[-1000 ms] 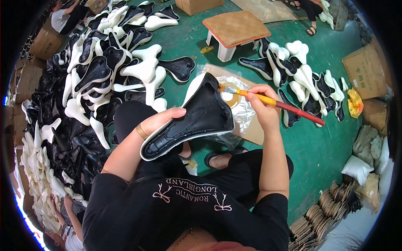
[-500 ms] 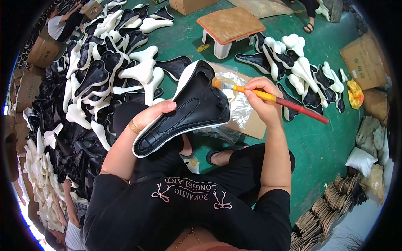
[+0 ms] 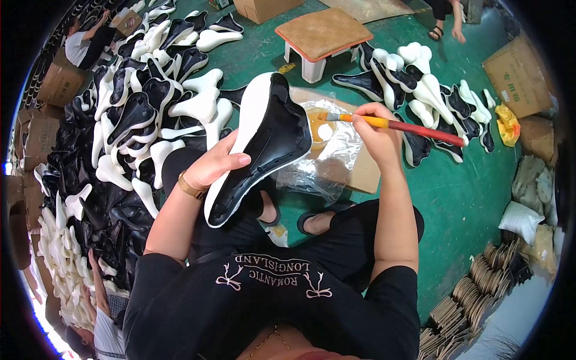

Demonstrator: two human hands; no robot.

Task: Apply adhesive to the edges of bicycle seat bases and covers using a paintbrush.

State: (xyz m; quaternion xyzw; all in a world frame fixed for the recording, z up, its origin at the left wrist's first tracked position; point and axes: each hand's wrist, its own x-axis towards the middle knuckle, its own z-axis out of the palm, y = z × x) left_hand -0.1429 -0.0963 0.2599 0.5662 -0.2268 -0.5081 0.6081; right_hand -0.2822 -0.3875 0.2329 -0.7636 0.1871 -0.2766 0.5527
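My left hand (image 3: 211, 167) grips the left side of a bicycle saddle (image 3: 277, 126). Its black underside is turned partly to the right, and the white padding shows along its left side, the narrow nose pointing down toward my lap. In my right hand (image 3: 379, 133) is a paintbrush (image 3: 414, 127) with a yellow and red handle, pinched near the bristles. The bristles are a little right of the saddle's wide end, apart from it in the picture. Beneath them a round pool of amber liquid (image 3: 321, 137) lies on crinkled clear plastic (image 3: 342, 162), over a cardboard box (image 3: 365, 176).
Many white and black saddle parts (image 3: 201, 99) are piled at the left, with another heap (image 3: 432, 96) at the right. A low stool (image 3: 324, 33) with a woven top stands ahead. Other people sit at far left, lower left and upper right. Cardboard pieces (image 3: 471, 294) are stacked lower right.
The brush has come off the saddle's wide end and now hovers over the amber liquid. My left hand has tilted the saddle, so more of its white side shows.
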